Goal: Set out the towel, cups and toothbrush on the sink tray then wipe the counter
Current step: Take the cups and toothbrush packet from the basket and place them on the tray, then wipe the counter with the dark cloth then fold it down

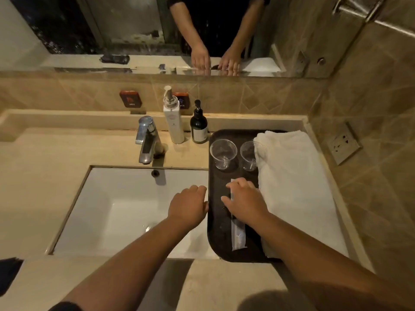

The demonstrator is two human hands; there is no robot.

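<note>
A dark tray (215, 241) lies on the counter right of the sink. A folded white towel (294, 187) covers its right side. Two clear plastic cups stand upright at its back: a larger cup (223, 153) and a smaller cup (249, 156) touching the towel. A wrapped toothbrush (238, 236) lies lengthwise in the tray's middle. My right hand (246, 199) rests on the toothbrush's far half, fingers pressed on the wrapper. My left hand (188, 206) grips the tray's left edge, fingers curled.
The white sink basin (125, 209) and chrome tap (147, 142) are left of the tray. A white pump bottle (173, 122) and a dark pump bottle (198, 126) stand behind. A wall socket (343, 143) is at the right. A dark cloth (9, 272) lies at the counter's front left.
</note>
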